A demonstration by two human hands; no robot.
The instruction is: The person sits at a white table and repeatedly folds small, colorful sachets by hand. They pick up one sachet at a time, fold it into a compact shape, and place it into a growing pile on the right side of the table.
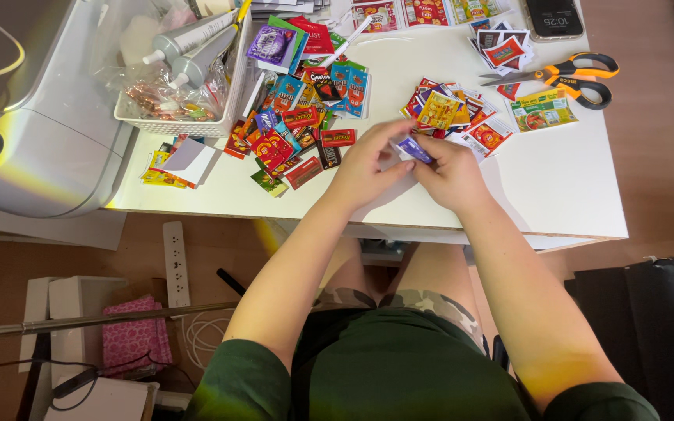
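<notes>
Both of my hands meet over the white table (555, 187), near its front edge. My left hand (364, 164) and my right hand (454, 171) pinch a tiny blue-purple paper packet (413, 148) between their fingertips. A pile of miniature colourful snack wrappers (302, 117) lies just left of my left hand. A second, smaller pile of printed packets (454, 113) sits right behind my right hand.
Orange-handled scissors (567, 74) lie at the back right beside a green packet (541, 109). A phone (553, 17) rests at the far edge. A white basket (181, 70) holds glue tubes. A grey machine (40, 117) stands left. A power strip (175, 265) lies on the floor.
</notes>
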